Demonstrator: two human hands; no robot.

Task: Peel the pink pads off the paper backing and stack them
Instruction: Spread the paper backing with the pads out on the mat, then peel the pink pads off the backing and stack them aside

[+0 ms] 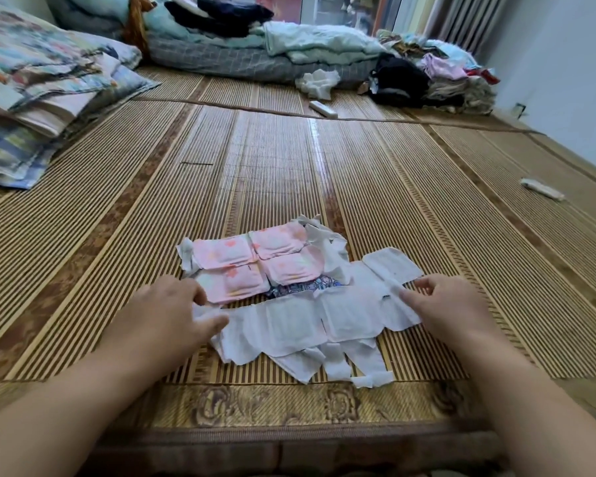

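Head view: quilted square pink pads [255, 265]

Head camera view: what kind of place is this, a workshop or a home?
Most likely a bedroom at home. The person works on a bamboo mat like a bed cover; folded quilts lie at the left, piled clothes at the back, and a curtain hangs by the window.

Pads [255, 263] behind backing [307, 321], on mat [427, 235].

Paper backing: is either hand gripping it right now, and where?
Yes. The right hand pinches the white paper backing at its right end; the left hand has its fingers on the left end, grip unclear.
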